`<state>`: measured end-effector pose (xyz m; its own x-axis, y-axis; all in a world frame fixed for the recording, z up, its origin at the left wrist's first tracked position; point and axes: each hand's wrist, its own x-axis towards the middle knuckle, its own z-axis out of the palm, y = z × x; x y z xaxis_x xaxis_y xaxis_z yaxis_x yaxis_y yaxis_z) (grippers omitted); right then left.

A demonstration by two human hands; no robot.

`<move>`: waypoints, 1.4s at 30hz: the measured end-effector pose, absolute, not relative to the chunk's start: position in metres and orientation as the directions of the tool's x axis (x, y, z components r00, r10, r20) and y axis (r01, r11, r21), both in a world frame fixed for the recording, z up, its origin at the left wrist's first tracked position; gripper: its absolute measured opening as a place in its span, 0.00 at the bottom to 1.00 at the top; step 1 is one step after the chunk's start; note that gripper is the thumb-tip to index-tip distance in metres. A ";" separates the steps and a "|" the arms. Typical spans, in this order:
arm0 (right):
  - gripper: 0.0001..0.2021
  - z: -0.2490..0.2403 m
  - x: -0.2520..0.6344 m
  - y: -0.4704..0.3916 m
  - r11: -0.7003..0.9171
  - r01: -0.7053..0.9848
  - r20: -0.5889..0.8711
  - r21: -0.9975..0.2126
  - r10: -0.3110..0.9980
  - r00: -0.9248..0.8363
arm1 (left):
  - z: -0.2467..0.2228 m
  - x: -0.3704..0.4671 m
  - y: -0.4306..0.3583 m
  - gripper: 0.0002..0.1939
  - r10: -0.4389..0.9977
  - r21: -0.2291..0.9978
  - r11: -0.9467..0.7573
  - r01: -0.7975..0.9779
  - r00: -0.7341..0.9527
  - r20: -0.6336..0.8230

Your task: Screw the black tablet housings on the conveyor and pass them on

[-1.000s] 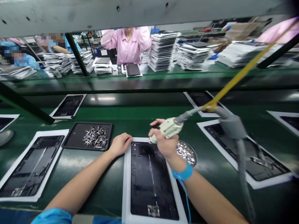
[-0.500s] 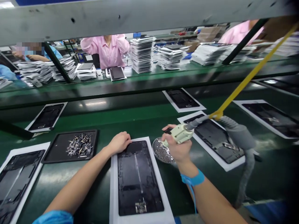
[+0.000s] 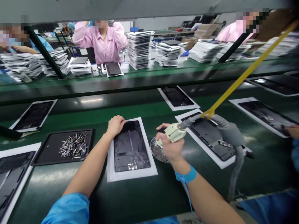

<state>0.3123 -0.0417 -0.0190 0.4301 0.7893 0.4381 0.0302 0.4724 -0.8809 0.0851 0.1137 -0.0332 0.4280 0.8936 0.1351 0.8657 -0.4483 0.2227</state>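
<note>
At the far left corner of an open black tablet housing (image 3: 132,149), my left hand (image 3: 115,125) is closed, its curled fingers gripping the edge. The housing lies flat on a white sheet (image 3: 130,177), with a pale strip down its middle and small metal parts at the near end. My right hand (image 3: 171,146) is wrapped round a pale green pistol-shaped tool (image 3: 174,132), which points left. A grey hose (image 3: 237,165) and a yellow strap (image 3: 247,73) join its rear. Beneath that hand is a round perforated metal plate (image 3: 157,151), partly covered. A blue band circles my right wrist.
A black tray (image 3: 46,149) holding a pile of small metal pieces stands left. Other tablet housings on white sheets, such as one at right (image 3: 212,137), lie around the green bench. Co-workers sit behind tall stacks (image 3: 140,49) across the bench. A co-worker's hand (image 3: 293,130) reaches in at right.
My left hand has slid the housing and its sheet farther away across the bench. My right hand still holds the tool, and a co-worker's hand has appeared at the right edge.
</note>
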 end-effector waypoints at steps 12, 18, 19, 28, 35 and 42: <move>0.14 -0.017 0.311 -0.042 0.463 0.057 0.440 -0.884 0.785 0.436 | -0.038 0.085 0.114 0.11 0.896 0.268 -0.443 0.855 0.414 0.161; 0.14 -0.016 0.312 -0.042 0.469 0.060 0.448 -0.881 0.786 0.427 | -0.039 0.085 0.115 0.10 0.897 0.271 -0.441 0.855 0.413 0.158; 0.14 -0.016 0.312 -0.042 0.467 0.065 0.448 -0.882 0.785 0.428 | -0.039 0.085 0.115 0.10 0.897 0.270 -0.441 0.856 0.412 0.158; 0.15 -0.019 0.314 -0.043 0.416 0.073 0.400 -0.906 0.789 0.466 | -0.039 0.087 0.112 0.11 0.899 0.282 -0.438 0.854 0.412 0.149; 0.13 0.010 0.293 -0.056 0.505 -0.014 0.446 -0.863 0.773 0.452 | -0.039 0.090 0.111 0.11 0.902 0.304 -0.431 0.850 0.413 0.126; 0.17 -0.006 0.239 -0.081 0.355 -0.192 0.342 -0.915 0.935 0.099 | -0.043 0.092 0.110 0.11 0.909 0.336 -0.415 0.845 0.397 0.124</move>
<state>0.2394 -0.0813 -0.0059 0.0987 0.9345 0.3420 -0.1925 0.3551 -0.9148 0.0918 0.1100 -0.0432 0.3970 0.9094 0.1242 0.8454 -0.4150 0.3362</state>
